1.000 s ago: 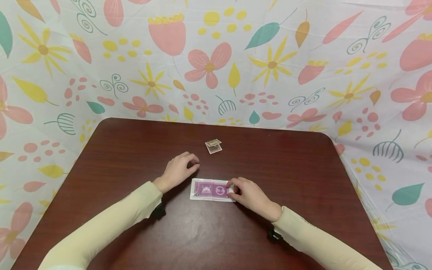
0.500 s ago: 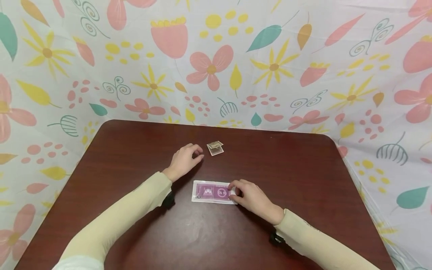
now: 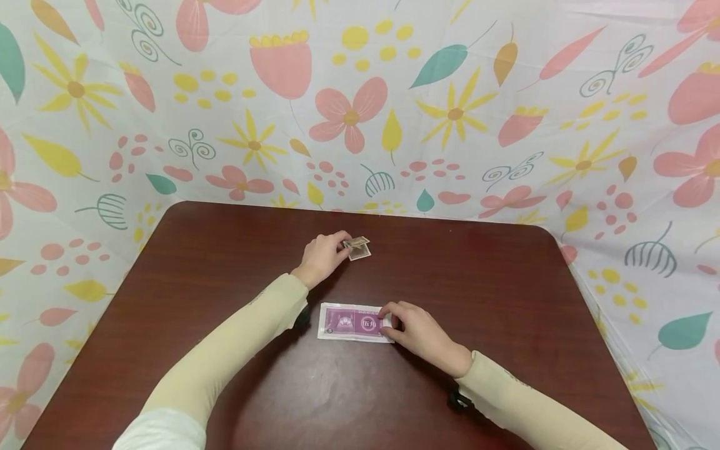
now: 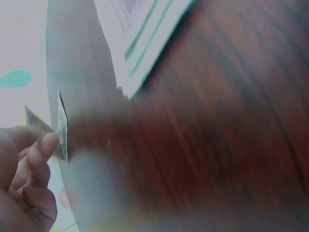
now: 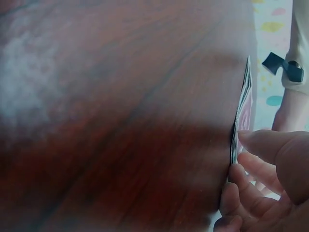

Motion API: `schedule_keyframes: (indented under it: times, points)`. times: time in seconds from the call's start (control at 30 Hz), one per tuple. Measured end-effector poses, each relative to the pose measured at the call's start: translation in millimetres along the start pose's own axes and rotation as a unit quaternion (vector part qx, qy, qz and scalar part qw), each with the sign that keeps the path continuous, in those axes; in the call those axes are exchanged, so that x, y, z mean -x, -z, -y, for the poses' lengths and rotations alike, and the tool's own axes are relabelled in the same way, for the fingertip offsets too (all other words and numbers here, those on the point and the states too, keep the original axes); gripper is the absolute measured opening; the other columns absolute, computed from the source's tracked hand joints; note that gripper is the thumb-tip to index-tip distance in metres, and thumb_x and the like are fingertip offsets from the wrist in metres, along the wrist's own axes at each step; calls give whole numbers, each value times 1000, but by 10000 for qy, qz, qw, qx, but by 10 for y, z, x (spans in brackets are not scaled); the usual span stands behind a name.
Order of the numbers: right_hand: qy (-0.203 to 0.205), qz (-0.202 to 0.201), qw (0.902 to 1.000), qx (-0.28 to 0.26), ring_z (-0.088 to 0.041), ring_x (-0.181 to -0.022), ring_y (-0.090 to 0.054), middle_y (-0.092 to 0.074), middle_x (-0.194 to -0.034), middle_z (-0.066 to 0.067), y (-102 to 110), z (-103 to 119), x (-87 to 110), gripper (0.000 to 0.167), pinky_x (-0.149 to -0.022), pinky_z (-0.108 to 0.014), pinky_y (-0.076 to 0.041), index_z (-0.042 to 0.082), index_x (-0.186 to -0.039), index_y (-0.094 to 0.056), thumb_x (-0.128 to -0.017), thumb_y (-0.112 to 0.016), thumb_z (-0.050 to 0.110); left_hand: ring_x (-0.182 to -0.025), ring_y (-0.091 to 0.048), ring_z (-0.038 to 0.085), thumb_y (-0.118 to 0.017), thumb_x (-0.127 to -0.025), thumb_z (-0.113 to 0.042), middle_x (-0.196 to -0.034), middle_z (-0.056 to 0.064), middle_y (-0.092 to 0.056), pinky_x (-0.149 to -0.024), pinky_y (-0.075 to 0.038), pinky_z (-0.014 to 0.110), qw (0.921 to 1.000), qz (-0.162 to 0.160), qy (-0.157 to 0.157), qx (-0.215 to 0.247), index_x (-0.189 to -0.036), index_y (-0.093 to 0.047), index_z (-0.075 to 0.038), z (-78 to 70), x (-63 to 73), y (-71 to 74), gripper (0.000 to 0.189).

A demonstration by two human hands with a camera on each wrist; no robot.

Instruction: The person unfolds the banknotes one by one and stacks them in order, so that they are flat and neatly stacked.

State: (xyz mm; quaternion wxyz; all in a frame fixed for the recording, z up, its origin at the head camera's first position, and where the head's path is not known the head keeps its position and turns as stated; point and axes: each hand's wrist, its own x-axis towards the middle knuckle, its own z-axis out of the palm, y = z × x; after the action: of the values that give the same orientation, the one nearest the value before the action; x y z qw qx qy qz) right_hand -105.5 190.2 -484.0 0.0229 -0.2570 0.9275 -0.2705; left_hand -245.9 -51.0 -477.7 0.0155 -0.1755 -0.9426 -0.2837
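A small folded banknote (image 3: 359, 250) stands half unfolded toward the back of the table, its upper leaf raised. My left hand (image 3: 323, 257) has thumb and forefinger at its left edge, pinching it; the left wrist view shows the fingertips overlapping the folded banknote (image 4: 62, 121). Nearer the front lies a flat stack of purple banknotes (image 3: 344, 322) with white borders. At its right end, my right hand (image 3: 423, 331) grips the stack between thumb and curled fingers. From the right wrist, the banknote stack (image 5: 245, 101) appears edge-on, with the thumb on its printed face.
The dark red-brown table (image 3: 478, 275) has rounded back corners. Behind it and along both sides hangs a white cloth (image 3: 225, 137) printed with flowers and leaves. A black band (image 3: 460, 400) sits at the right wrist.
My left hand has moved away from beside the purple stack, back and to the right, reaching the folded banknote. The right hand keeps its place on the stack.
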Motion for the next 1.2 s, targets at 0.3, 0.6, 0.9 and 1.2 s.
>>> schedule_keyframes:
  times: [0.3, 0.6, 0.9, 1.2]
  points:
    - [84, 97, 9999, -68, -3, -66, -45, -52, -75, 8, -5, 0, 2, 21, -61, -23, -42, 16, -107, -69, -91, -82, 15, -53, -63, 10, -63, -104, -14, -96, 8, -78, -61, -53, 29, 9929, -291, 169, 1144, -117, -76, -6, -67, 6, -44, 19]
    - [87, 21, 10000, -12, -3, -65, -45, -51, -74, 9, 8, 8, 0, 21, -60, -23, -41, 15, -106, -69, -90, -82, 15, -71, -64, 14, -67, -103, -27, -88, 2, -74, -63, -50, 28, 9772, -639, 173, 2016, -109, -76, -9, -82, 91, -12, 21]
    - [100, 3, 9999, -14, -2, -64, -45, -51, -73, 9, 13, 8, -9, 21, -59, -22, -41, 15, -106, -69, -90, -82, 16, -66, -63, 18, -67, -102, -13, -89, 8, -74, -65, -50, 26, 9682, -528, 104, 2443, -109, -76, -6, -127, 296, 119, 14]
    - [122, 4, 9999, 74, -3, -65, -46, -51, -74, 10, 0, -15, -13, 20, -60, -23, -41, 16, -106, -69, -90, -82, 16, -64, -61, 26, -66, -102, -9, -88, 7, -73, -56, -45, 25, 9544, -231, 96, 2976, -114, -72, -6, -197, 555, 249, 14]
